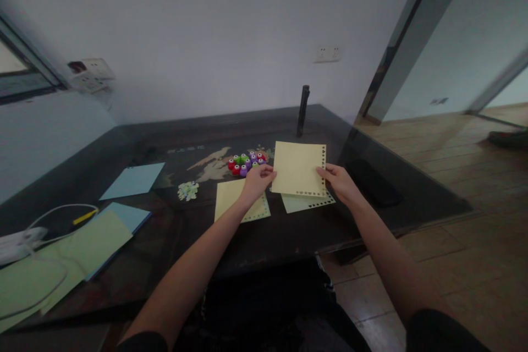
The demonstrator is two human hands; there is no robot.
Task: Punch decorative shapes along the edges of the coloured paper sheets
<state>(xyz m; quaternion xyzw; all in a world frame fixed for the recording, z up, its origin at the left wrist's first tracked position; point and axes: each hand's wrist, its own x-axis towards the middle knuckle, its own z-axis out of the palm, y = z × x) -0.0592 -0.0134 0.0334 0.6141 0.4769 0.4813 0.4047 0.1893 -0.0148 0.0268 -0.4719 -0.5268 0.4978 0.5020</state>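
Note:
A pale yellow sheet of paper point(297, 169) is held up between both hands, with small dark cut-out shapes along its right and bottom edges. My left hand point(260, 177) pinches its left edge, and my right hand point(336, 180) grips its right edge with the thumb on the front. Partly hidden below it lies a pale greenish sheet point(299, 204) with a punched border. Under my left wrist rests another yellow sheet point(226, 198), also with a patterned edge. Just beyond my left hand sit several red, green and purple craft punches point(243, 162).
A small heap of paper cut-outs point(188, 191) lies left of the punches. Blue paper point(134, 181), green paper point(103, 236), a white power strip with cables point(20, 245) and a yellow object point(84, 216) are farther left. A black upright post point(303, 111) stands at the back of the dark table point(185, 242).

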